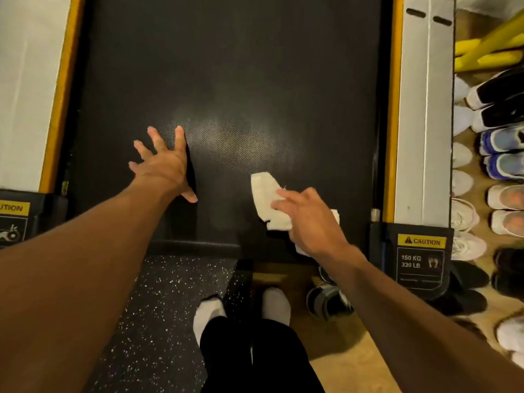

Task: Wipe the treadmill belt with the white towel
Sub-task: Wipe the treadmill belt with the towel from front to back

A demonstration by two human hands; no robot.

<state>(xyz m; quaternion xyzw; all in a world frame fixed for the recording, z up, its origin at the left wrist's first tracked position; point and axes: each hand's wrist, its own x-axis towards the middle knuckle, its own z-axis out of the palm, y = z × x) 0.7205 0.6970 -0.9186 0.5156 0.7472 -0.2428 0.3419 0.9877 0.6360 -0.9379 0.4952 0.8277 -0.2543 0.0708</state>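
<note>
The black textured treadmill belt (226, 80) fills the upper middle of the view, with a light sheen at its centre. My left hand (163, 163) rests flat on the belt's near left part, fingers spread, holding nothing. My right hand (310, 219) presses the folded white towel (265, 191) onto the belt near its rear right corner. The towel sticks out ahead of my fingers, and a bit of it shows under my wrist.
White side rails with yellow trim (422, 123) flank the belt, ending in black caps with caution labels (421, 259). A row of shoes (499, 165) lines the floor on the right. My socked feet (276, 304) stand behind the treadmill on speckled black matting (158, 307).
</note>
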